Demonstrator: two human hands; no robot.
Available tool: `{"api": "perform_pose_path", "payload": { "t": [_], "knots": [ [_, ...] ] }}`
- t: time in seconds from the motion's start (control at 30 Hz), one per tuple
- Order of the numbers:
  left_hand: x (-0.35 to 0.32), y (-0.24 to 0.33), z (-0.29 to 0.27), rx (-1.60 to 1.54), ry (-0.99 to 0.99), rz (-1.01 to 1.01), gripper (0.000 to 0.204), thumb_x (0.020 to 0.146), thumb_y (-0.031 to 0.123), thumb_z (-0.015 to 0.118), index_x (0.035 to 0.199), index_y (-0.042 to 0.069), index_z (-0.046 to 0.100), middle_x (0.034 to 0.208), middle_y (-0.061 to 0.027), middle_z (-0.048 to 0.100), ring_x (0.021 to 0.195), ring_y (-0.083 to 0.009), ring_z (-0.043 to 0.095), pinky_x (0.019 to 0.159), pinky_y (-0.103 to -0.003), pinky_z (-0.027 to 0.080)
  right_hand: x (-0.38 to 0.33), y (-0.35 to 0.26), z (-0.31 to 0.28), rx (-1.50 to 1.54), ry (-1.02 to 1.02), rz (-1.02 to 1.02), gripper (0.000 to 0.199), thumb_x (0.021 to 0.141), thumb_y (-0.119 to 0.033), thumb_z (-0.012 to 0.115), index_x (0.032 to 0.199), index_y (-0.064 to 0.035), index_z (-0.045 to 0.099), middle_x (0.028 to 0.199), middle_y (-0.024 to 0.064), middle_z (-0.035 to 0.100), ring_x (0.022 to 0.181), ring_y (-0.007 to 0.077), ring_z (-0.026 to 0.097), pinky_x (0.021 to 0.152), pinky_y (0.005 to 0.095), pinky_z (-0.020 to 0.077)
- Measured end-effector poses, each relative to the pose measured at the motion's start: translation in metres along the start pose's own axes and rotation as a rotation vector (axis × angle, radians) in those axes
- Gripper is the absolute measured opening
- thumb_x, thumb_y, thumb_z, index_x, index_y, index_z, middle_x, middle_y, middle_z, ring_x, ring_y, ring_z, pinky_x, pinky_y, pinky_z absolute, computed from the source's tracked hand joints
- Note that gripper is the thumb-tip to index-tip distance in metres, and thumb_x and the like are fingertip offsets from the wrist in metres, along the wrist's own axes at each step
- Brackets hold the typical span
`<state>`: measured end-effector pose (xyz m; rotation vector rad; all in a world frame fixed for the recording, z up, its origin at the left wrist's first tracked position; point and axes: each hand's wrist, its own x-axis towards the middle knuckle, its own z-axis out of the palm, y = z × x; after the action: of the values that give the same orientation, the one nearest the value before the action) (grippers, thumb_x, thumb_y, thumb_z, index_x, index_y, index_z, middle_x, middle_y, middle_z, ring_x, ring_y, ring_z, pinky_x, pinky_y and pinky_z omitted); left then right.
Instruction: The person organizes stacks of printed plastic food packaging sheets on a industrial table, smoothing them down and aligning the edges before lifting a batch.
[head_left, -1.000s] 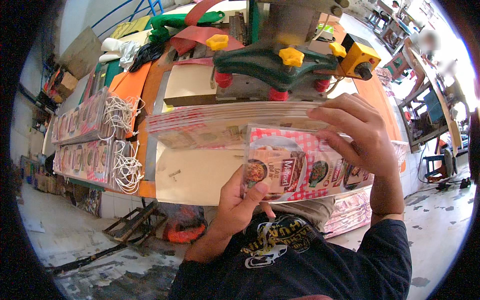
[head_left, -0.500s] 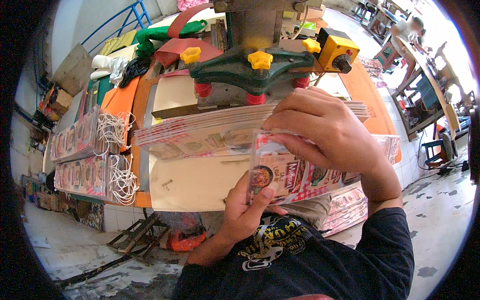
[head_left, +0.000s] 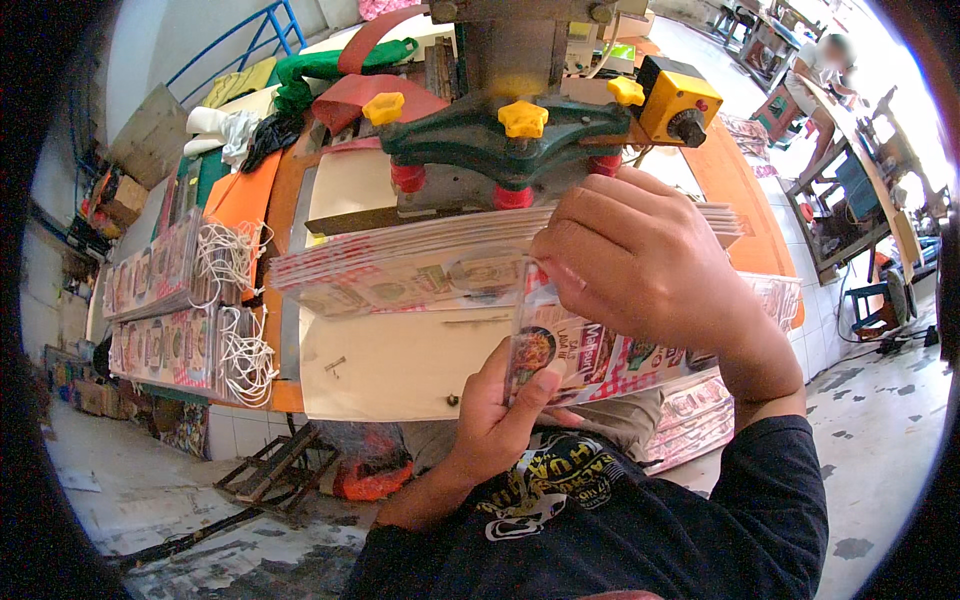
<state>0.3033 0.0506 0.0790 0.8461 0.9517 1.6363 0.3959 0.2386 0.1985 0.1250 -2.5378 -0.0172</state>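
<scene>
- Left hand [head_left: 500, 415]: grip clamped on the lower left corner of the printed plastic bag [head_left: 600, 355], thumb across its front.
- Right hand [head_left: 640, 260]: fingers closed over the bag's top edge.
- Bag held upright above the desk [head_left: 400, 365], just in front of the bag stack [head_left: 400, 270].

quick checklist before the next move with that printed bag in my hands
1. Left hand grips the printed bag at its lower left corner: ok.
2. Right hand covers the bag's top edge: ok.
3. Stack of printed bags lies fanned under the green clamp: ok.
4. Fingers clear of the clamp: ok.
5. Bag's top edge aligned with the stack: cannot tell, hand hides it.
</scene>
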Motion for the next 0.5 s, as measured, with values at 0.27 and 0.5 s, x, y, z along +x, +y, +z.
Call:
{"api": "perform_pose_path", "payload": {
  "t": [0.27,0.5],
  "knots": [
    [0.011,-0.01,0.015,0.056,0.155,0.024,0.034,0.108,0.013,0.051,0.137,-0.004,0.047,0.121,-0.0149,0.064,0.098,-0.02,0.07,0.069,-0.032,0.066,-0.012,0.004,0.022,-0.18,0.08,0.052,0.014,0.073,-0.021,0.068,0.08,-0.0102,0.062,0.08,0.0033,0.056,0.076,0.0204,0.061,0.065,0.0352,0.0475],
    [0.013,-0.022,0.018,0.087,0.329,0.065,0.052,0.102,0.021,0.062,0.143,-0.004,0.042,0.117,-0.0156,0.063,0.079,-0.0281,0.073,0.052,-0.036,0.065,-0.015,-0.001,0.04,-0.193,0.26,0.08,0.014,0.069,-0.017,0.067,0.076,-0.008,0.059,0.079,0.0028,0.053,0.071,0.0179,0.056,0.06,0.0326,0.0447]
  ]
}}
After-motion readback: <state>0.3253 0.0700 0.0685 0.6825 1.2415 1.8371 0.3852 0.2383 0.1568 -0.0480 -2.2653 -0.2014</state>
